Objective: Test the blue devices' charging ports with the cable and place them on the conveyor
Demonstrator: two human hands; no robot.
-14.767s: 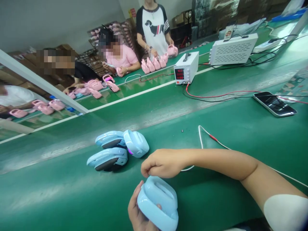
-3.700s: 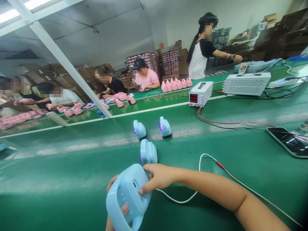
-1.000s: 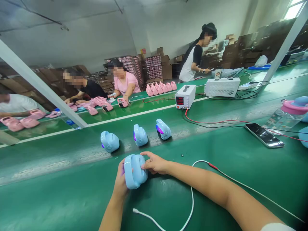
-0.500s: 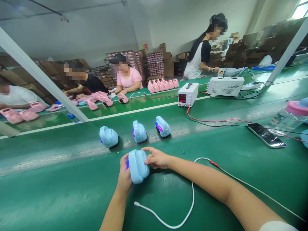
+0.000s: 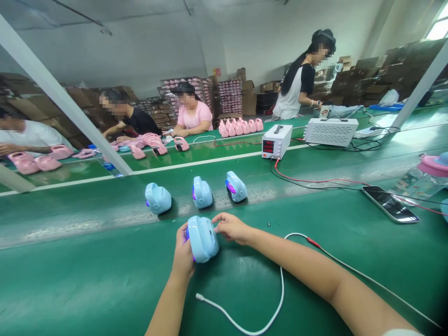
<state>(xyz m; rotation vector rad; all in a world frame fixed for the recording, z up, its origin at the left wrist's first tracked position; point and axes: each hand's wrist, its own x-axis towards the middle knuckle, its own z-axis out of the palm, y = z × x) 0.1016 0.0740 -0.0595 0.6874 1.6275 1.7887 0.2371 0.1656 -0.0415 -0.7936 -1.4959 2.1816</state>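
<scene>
My left hand [image 5: 184, 252] grips a light-blue rounded plastic device [image 5: 203, 240] from its left side. A purple glow shows at the device's front edge, and a small dark slot is visible on its back. Close to that back, my right hand [image 5: 233, 228] has its thumb and index finger bent together at the device's edge; anything small between them cannot be made out. Three similar blue devices, a left one [image 5: 158, 198], a middle one [image 5: 202, 192] and a right one [image 5: 236, 186], stand in a row beyond. Below my hands lies a white cable [image 5: 276, 310] with its plug end loose.
A tiny dark piece [image 5: 269, 224] lies on the green table [image 5: 87, 289]. Behind are a power supply [image 5: 276, 142] with red digits and a white vented box [image 5: 331, 132]. A phone [image 5: 390, 204] and bottle [image 5: 420, 179] stand right. Several people work across, near pink devices [image 5: 240, 127].
My right thumb has drawn back slightly to the right from the device's back, baring the dark slot. The left hand keeps its hold. The view has shifted a little.
</scene>
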